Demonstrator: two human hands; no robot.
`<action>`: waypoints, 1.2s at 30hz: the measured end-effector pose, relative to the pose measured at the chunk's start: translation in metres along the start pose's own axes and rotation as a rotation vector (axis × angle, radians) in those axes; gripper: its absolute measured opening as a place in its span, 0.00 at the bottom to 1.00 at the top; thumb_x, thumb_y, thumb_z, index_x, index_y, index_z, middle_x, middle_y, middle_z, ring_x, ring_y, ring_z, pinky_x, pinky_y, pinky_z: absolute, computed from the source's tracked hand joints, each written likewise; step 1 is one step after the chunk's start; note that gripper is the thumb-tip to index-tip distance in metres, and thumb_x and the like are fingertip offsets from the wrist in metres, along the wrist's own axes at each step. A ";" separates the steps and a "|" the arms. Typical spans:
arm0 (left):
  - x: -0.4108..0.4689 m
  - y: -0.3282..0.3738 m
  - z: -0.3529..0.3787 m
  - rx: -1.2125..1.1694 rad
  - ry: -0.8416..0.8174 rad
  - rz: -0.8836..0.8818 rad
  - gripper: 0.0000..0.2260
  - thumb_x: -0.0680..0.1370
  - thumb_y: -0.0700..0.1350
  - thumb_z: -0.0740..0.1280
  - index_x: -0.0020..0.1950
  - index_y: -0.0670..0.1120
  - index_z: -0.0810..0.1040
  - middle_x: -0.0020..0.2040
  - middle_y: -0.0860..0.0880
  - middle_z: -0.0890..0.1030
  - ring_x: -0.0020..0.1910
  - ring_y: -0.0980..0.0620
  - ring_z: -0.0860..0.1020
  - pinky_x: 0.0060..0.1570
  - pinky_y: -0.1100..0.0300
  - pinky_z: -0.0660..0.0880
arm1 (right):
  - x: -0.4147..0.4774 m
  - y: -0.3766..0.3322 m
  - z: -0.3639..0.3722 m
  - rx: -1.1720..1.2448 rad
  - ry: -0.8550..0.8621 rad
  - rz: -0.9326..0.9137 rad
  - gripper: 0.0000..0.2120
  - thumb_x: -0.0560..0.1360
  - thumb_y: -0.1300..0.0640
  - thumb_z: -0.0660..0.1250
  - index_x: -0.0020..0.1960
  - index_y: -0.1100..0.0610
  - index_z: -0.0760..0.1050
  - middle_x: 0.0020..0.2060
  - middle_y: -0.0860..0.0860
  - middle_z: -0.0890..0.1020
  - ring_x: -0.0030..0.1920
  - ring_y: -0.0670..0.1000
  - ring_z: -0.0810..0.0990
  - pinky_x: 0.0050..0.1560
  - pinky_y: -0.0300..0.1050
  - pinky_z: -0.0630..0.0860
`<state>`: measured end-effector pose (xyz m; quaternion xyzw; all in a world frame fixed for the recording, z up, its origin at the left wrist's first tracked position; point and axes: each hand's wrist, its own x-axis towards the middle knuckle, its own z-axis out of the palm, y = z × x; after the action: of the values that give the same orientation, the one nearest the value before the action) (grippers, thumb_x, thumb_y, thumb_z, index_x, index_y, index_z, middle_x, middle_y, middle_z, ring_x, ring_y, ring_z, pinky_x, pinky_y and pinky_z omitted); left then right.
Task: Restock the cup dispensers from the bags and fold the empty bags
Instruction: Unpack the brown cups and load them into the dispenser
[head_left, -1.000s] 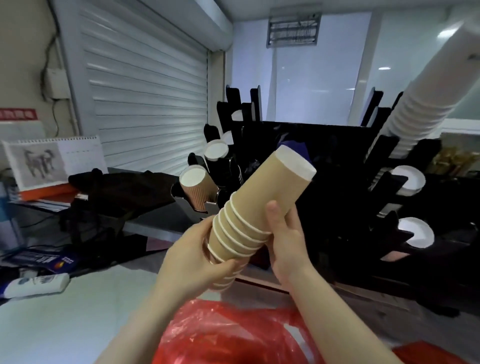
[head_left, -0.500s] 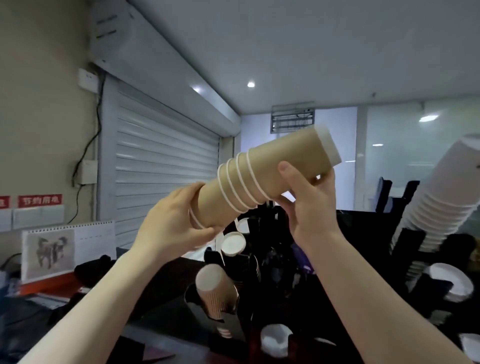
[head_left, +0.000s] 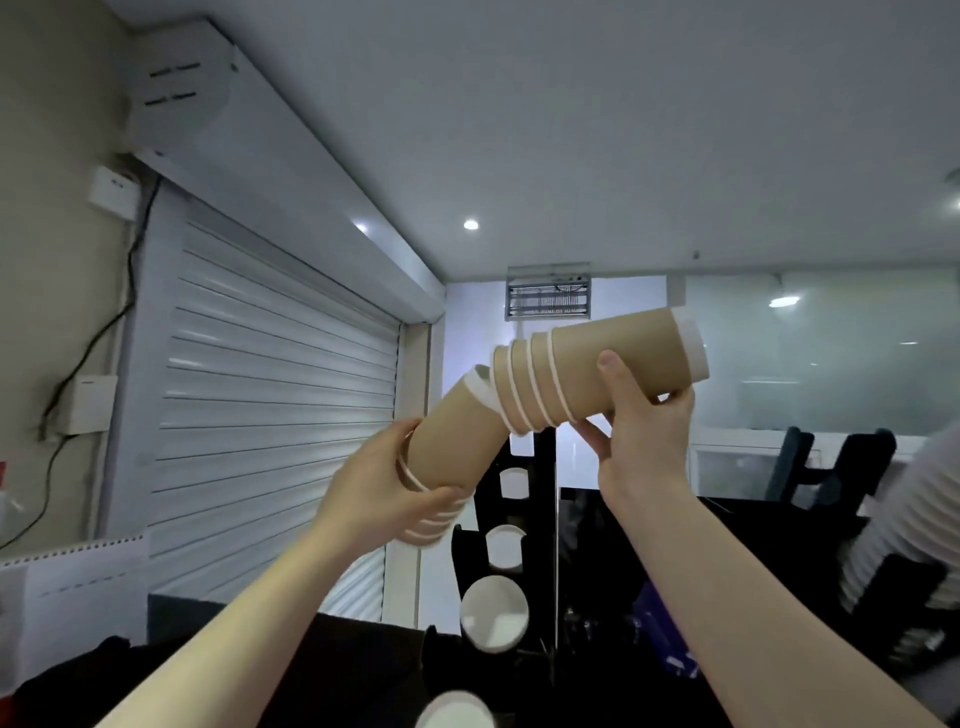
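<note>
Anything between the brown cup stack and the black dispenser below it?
Nothing visible. Both hands, left hand and right hand, hold the bent brown cup stack above the black dispenser; only open air lies between.

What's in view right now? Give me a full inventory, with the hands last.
upper cup stack: one nested group, tan with white rims, centre right, tilted, in the right grip
lower cup stack: one group, tan with white rims, centre, bent away from the upper one, in the left grip
cup dispenser: one, black, below the cups, white cup bases showing in its slots
white cup stack: one, white, right edge
roller shutter: one, white, closed, left
calendar: one, white, lower left
vent grille: one, grey, back wall
left hand: one, centre
right hand: one, centre right
</note>
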<state>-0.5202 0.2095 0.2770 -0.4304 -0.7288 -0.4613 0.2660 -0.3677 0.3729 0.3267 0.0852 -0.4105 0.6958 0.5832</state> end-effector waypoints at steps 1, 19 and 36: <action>0.006 -0.004 0.006 0.004 0.000 0.014 0.37 0.54 0.67 0.70 0.63 0.63 0.69 0.48 0.68 0.75 0.48 0.67 0.74 0.43 0.62 0.71 | 0.005 0.005 -0.002 -0.032 -0.015 -0.015 0.22 0.69 0.58 0.75 0.56 0.47 0.67 0.57 0.48 0.75 0.57 0.51 0.79 0.42 0.51 0.82; 0.052 -0.001 0.081 -0.361 -0.083 0.063 0.30 0.56 0.63 0.73 0.56 0.60 0.71 0.49 0.63 0.78 0.48 0.64 0.77 0.47 0.59 0.76 | 0.050 0.030 0.001 -0.726 -0.240 -0.314 0.42 0.62 0.45 0.76 0.69 0.37 0.55 0.51 0.41 0.78 0.45 0.38 0.81 0.52 0.49 0.80; 0.034 -0.052 0.102 -0.712 -0.575 -0.097 0.35 0.63 0.40 0.77 0.62 0.66 0.69 0.56 0.56 0.82 0.56 0.56 0.80 0.48 0.64 0.77 | 0.025 0.095 -0.024 -1.029 -0.431 -0.209 0.43 0.62 0.46 0.75 0.67 0.35 0.51 0.47 0.32 0.73 0.47 0.35 0.75 0.41 0.29 0.70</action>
<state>-0.5808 0.3039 0.2365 -0.5711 -0.5884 -0.5566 -0.1333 -0.4506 0.4097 0.2814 -0.0294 -0.7958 0.3116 0.5183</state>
